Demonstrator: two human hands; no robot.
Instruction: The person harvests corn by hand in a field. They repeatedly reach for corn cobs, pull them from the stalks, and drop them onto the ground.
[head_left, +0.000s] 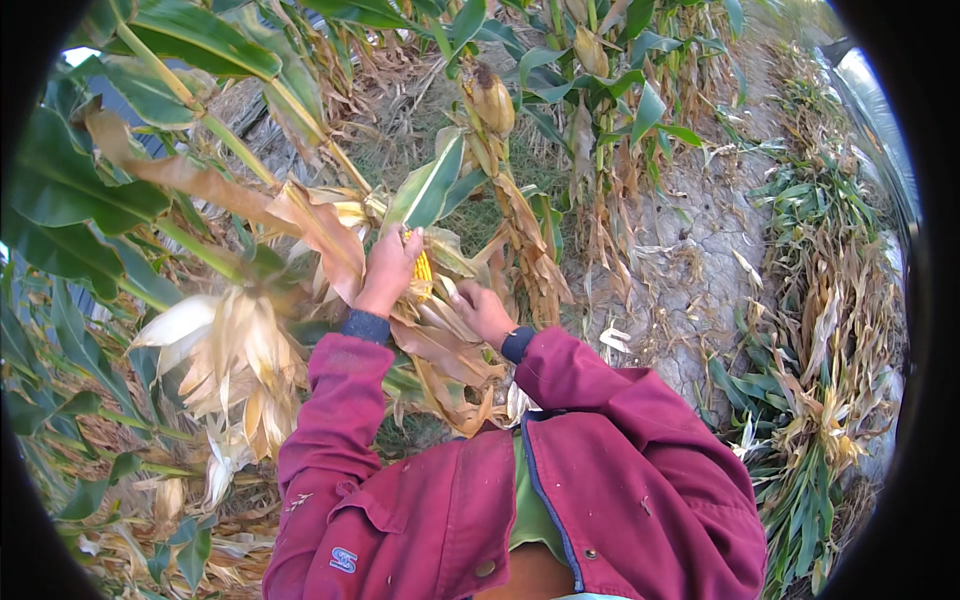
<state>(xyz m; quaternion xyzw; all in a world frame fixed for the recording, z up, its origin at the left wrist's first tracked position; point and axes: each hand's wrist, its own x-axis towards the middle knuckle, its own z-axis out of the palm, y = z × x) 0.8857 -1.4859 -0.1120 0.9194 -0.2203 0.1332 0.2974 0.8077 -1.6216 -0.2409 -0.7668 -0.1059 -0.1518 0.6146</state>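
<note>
A partly bared ear of corn (423, 276) with yellow kernels shows at the middle of the view. My left hand (389, 271) grips it from the left side, thumb near its upper end. To the right and slightly lower, my right hand (484, 310) pinches a strip of pale dry husk (448, 318) by the ear's base. Part of the ear is covered by the left fingers and the husk. A green leaf (433, 184) rises just above the left hand, and a brown dry leaf (321, 238) hangs beside it.
Opened, cobless-looking husks (238, 352) hang at left among green corn stalks (236, 150). Another husked ear (493, 101) stands on a stalk above. Cracked soil (686, 277) runs along the right, bordered by a row of cut stalks and leaves (821, 315).
</note>
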